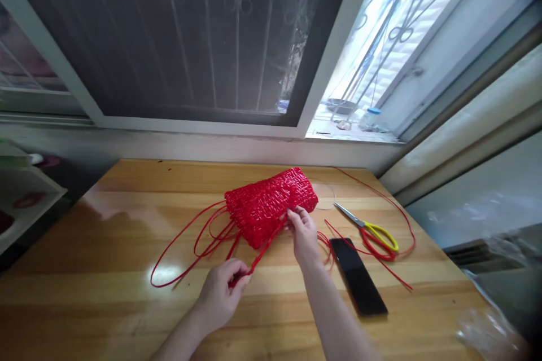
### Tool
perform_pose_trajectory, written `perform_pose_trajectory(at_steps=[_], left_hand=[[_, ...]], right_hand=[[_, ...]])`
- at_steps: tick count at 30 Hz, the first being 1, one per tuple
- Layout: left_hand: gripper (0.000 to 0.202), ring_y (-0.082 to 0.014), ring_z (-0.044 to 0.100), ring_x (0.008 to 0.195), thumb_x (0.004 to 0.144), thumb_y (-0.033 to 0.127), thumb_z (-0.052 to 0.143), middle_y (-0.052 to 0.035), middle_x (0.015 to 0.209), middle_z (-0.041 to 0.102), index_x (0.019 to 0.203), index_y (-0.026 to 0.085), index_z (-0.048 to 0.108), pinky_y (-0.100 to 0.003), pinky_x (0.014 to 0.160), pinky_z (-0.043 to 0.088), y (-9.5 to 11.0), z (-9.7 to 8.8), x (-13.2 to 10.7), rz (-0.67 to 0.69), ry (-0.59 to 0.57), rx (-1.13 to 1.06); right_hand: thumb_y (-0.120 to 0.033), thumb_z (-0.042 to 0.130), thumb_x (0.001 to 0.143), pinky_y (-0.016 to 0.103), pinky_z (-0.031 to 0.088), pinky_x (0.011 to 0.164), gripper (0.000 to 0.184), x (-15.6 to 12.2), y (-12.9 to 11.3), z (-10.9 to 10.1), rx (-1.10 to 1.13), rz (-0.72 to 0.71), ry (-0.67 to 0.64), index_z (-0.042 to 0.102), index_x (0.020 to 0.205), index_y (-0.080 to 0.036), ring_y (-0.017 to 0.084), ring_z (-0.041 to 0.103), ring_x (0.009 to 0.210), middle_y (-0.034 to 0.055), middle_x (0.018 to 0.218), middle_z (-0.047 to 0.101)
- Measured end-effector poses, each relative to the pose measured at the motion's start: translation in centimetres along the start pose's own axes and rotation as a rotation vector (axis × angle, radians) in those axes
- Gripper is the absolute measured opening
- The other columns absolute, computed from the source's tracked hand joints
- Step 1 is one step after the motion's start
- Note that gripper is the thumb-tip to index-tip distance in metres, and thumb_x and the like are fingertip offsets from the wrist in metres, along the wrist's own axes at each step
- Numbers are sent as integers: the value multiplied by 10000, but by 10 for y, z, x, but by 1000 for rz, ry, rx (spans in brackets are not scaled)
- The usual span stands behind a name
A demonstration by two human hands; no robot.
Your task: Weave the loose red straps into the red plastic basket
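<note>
A red woven basket piece lies on its side in the middle of the wooden table. My right hand pinches its near edge with the fingertips. My left hand is closed around a red plastic cord that runs taut from the basket's edge down to it. More loose red cords loop out from the basket to the left across the tabletop.
A black phone lies face up right of my right arm. Scissors with yellow handles rest beyond it among red cords. Crumpled clear plastic sits at the table's right corner. A window sill and wall run behind the table.
</note>
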State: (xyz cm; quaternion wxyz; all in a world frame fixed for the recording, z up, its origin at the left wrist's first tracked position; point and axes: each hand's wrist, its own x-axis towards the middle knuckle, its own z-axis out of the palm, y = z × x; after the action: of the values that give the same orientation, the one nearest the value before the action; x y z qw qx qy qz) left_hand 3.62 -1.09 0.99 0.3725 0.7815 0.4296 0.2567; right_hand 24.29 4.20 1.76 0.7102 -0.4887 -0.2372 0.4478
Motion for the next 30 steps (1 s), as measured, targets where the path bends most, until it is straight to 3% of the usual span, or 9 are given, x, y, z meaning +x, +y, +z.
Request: perform_pose_trajectory(at_steps=[5,9,12,15,18,21,23,27,30], left_hand=[[143,-146,527,607,822,193,416,-22,662,571,722,182,517,-243,557,368,-20,2,-18,132,-77,77],[130,-156,544,608,835,201,402,-29,674,580,788,188,522,-251,550,382,-34,2,-26,189,-38,133],[123,-164,559,636,837,203,400,-35,697,585,809,194,519,-260,580,410,-33,1,-24,216,-48,143],[133,-163,563,639,842,200,385,-34,698,582,800,199,512,-257,588,429,-31,4,-24,193,-46,128],[127,-165,574,653,840,193,388,-38,715,591,808,201,511,-252,595,443,-32,8,-24,169,31,116],[112,-170,583,665,831,191,407,-37,717,598,810,204,516,-253,606,449,-35,11,-24,170,83,129],[121,-166,582,657,833,186,401,-32,705,596,802,204,516,-251,602,448,-36,12,-23,164,66,140],[139,-166,586,652,840,184,386,-32,701,598,798,200,517,-254,593,448,-43,14,-24,155,11,171],[131,-169,596,672,836,187,397,-38,731,614,818,200,525,-259,608,456,-49,15,-27,164,14,191]], right_hand=[[-210,580,592,177,415,461,161,15,-10,-21,134,41,71,424,632,-198,70,462,478,-72,520,465],[-161,589,555,189,428,475,225,25,-25,-34,166,70,55,464,736,-206,81,486,500,-67,547,500],[-150,582,562,162,355,405,271,27,-45,-30,153,64,-27,499,812,-216,57,402,418,-97,497,429],[-201,596,626,153,221,339,289,24,-65,-17,-86,34,-241,533,906,-225,40,254,339,-127,438,306],[-363,584,710,181,228,345,220,21,-75,-11,-514,-75,-355,576,873,-216,60,294,342,-105,414,337],[-484,558,728,204,279,397,317,23,-76,-18,-836,-243,-241,560,606,-191,86,380,404,-59,417,412],[-529,530,739,208,311,433,396,28,-74,-28,-841,-298,-115,535,550,-182,93,410,447,-42,446,442],[-585,574,676,200,399,486,416,44,-79,-49,-377,-320,174,528,606,-177,83,449,499,-36,567,487],[-565,633,630,193,454,549,413,58,-100,-62,-91,-415,326,477,592,-184,71,487,558,-48,610,472]])
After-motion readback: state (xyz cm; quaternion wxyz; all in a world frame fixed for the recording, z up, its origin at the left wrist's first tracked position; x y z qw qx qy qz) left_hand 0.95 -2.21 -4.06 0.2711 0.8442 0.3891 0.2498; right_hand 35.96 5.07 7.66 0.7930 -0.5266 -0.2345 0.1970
